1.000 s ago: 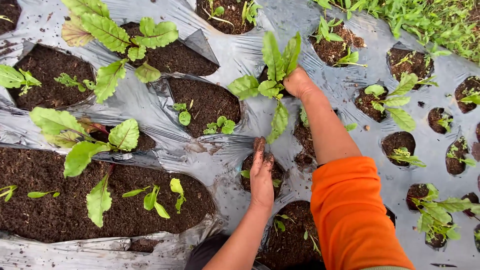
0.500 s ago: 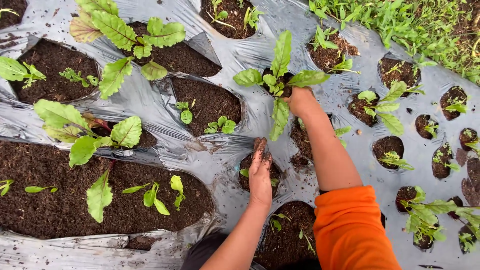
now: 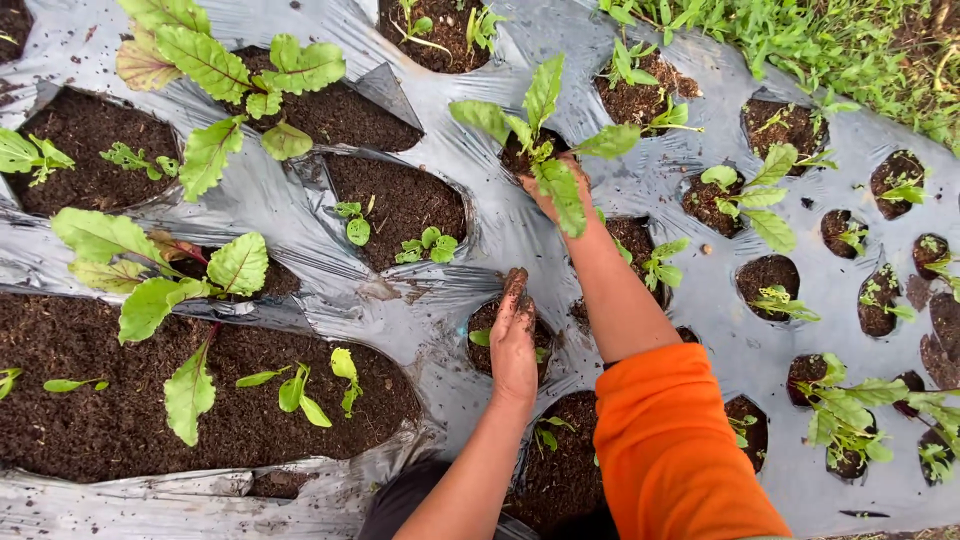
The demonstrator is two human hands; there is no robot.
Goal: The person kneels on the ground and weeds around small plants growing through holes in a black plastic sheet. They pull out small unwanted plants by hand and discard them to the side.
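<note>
The right hand point(image 3: 555, 192), clamped on a leafy seedling point(image 3: 540, 130), now sits lower over its soil hole point(image 3: 520, 155) in the plastic mulch point(image 3: 480, 230) than a moment ago. The soiled left hand point(image 3: 513, 340), fingers together, stays pressed flat on a nearer hole point(image 3: 485, 325).

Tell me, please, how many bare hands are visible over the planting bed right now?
2. The soil-covered left hand rests at a planting hole in the grey plastic mulch; the right hand grips a leafy seedling farther up, partly hidden by leaves.
</note>
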